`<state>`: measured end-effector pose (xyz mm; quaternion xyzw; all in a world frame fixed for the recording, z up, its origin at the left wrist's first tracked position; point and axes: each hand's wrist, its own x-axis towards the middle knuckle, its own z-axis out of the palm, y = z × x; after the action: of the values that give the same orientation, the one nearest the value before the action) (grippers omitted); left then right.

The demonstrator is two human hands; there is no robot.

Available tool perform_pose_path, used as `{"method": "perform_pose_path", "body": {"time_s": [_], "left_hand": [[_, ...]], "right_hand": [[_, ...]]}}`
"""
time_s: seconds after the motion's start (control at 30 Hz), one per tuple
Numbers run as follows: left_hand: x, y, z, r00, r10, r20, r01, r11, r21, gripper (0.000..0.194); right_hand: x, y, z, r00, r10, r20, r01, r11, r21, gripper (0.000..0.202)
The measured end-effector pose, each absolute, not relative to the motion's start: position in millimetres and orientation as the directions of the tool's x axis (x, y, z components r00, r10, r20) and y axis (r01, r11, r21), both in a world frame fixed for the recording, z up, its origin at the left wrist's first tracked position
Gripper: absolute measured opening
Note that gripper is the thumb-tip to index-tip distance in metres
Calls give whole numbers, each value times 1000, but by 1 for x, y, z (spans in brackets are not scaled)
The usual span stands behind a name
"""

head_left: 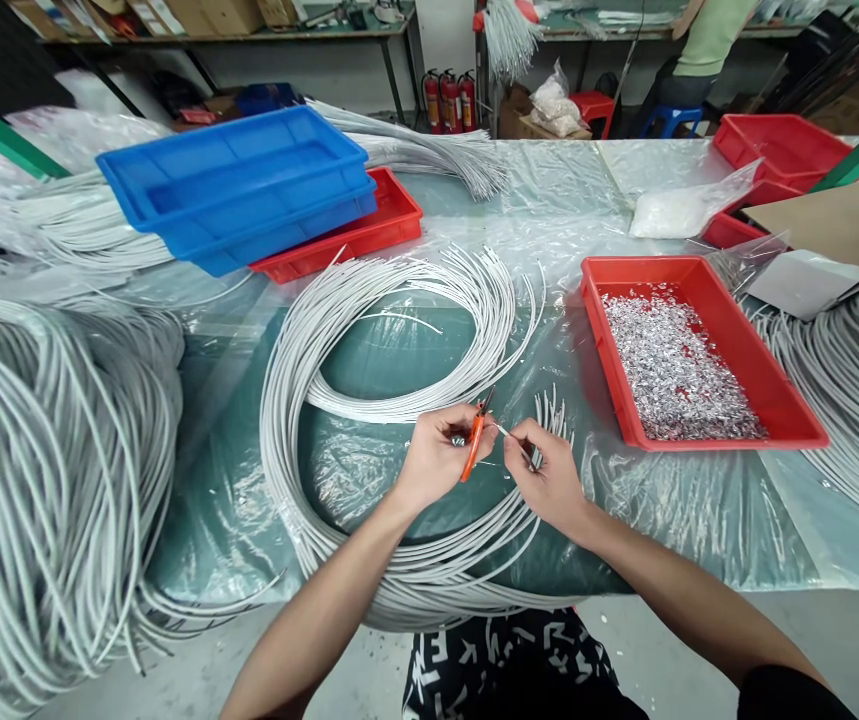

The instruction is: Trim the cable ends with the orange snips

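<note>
Orange-handled pliers (pixel 475 440) sit gripped in your left hand (pixel 440 455), beside the thin wire end (pixel 502 429) that your right hand (pixel 547 473) pinches, its tip angled up and leftward toward them.

Black sleeve (pixel 785 692); black shorts (pixel 504 665) with white letter-like markings.

Left hand (pixel 444 450): holds orange-handled cutters (pixel 474 445)
Right hand (pixel 549 478): pinches thin cable end (pixel 502 430)
Between arms: coiled light-grey cables (pixel 286 420)
Right side: red plastic tray (pixel 781 400) holding small silvery pieces (pixel 673 365)
</note>
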<state>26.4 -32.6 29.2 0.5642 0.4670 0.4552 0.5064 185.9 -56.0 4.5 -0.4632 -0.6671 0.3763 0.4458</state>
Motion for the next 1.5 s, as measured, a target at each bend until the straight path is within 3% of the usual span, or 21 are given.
{"method": "perform_pose_path", "body": {"time_s": [0.17,0.73,1.37,1.5], "left_hand": [[26,-33,31,165,986,32,24,-36,999,22],[26,-34,34,156,988,12,-66,-1,998,19],[27,-34,36,142,990,-16,-120,33,992,22],[26,-34,35,149,989,-2,-112,19,994,21]], "right_hand": [[185,-56,4,-178,953,244,284,287,-915,25],[184,-56,5,-275,955,111,-61,98,-993,33],[180,-52,2,-405,914,-39,-374,-205,-904,31],[181,-51,4,-379,925,-25,-353,-170,-920,32]]}}
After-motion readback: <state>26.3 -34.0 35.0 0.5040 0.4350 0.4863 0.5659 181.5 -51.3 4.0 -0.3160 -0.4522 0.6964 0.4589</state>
